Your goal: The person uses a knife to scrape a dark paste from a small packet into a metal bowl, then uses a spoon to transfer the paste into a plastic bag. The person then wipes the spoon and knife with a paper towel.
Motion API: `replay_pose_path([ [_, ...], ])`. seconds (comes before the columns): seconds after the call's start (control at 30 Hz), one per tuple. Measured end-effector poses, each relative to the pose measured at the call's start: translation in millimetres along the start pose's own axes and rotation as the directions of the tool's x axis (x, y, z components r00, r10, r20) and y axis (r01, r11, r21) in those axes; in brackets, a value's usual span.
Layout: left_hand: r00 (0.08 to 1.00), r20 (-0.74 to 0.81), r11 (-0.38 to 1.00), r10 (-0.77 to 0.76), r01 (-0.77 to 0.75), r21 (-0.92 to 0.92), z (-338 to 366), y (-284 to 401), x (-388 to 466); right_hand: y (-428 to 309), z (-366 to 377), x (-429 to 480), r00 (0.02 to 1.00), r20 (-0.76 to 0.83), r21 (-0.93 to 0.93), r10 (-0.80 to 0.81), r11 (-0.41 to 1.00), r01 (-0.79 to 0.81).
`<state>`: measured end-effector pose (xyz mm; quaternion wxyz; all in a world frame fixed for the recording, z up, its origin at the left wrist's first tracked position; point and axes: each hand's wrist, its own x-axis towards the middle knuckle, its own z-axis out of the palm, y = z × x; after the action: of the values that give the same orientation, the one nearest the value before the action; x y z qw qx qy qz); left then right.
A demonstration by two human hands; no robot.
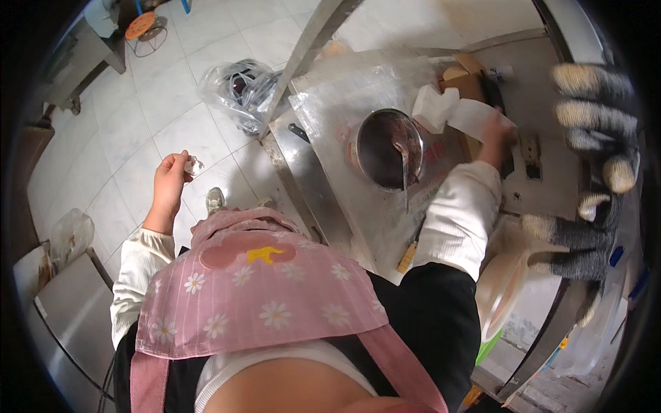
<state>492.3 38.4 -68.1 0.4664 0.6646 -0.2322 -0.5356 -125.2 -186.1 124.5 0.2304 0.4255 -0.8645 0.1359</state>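
My left hand [172,167] is raised over the tiled floor, its fingers pinching a small piece of crumpled clear plastic [194,165]. To the right my right hand [497,138] reaches across the plastic-covered work surface and is blurred; it is at the end of a white sheet-like piece [472,117], and its grip on it is unclear. Beside that piece lies a folded white item [434,107]. A round metal pot [379,149] of dark contents stands nearer the middle, with a metal spoon [405,168] leaning in it.
A black-handled knife [298,132] lies on the metal surface. Behind my right hand is an open cardboard box [465,75]. Grey work gloves [594,113] hang at the right, above a large tub [498,304]. A bagged bundle [242,90] and an orange stool [140,25] stand on the floor.
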Motion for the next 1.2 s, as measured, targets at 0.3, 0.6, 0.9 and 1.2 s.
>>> replay_pose_path([
  [0.3, 0.993, -0.066, 0.996, -0.094, 0.094, 0.002, -20.3, -21.5, -8.1, 43.1, -28.1, -10.5, 0.869, -0.050, -0.218, -0.493, 0.854, 0.472],
  [0.6, 0.999, 0.045, 0.994, 0.026, -0.031, 0.103, 15.6, -1.2, -3.6, -29.5, 68.5, -13.2, 0.893, 0.431, 0.500, -0.131, 0.858, -0.116],
  [0.9, 0.997, -0.040, 0.998, -0.063, 0.064, 0.028, -9.9, -25.9, -12.7, -0.3, -0.6, -5.5, 0.997, -0.020, 0.613, -0.071, 0.787, 0.068],
  [1.2, 0.992, 0.098, 0.995, -0.084, 0.078, 0.067, 6.3, -25.5, -3.2, 34.4, -107.9, 15.5, 0.981, -0.141, 0.404, -0.135, 0.896, 0.182],
])
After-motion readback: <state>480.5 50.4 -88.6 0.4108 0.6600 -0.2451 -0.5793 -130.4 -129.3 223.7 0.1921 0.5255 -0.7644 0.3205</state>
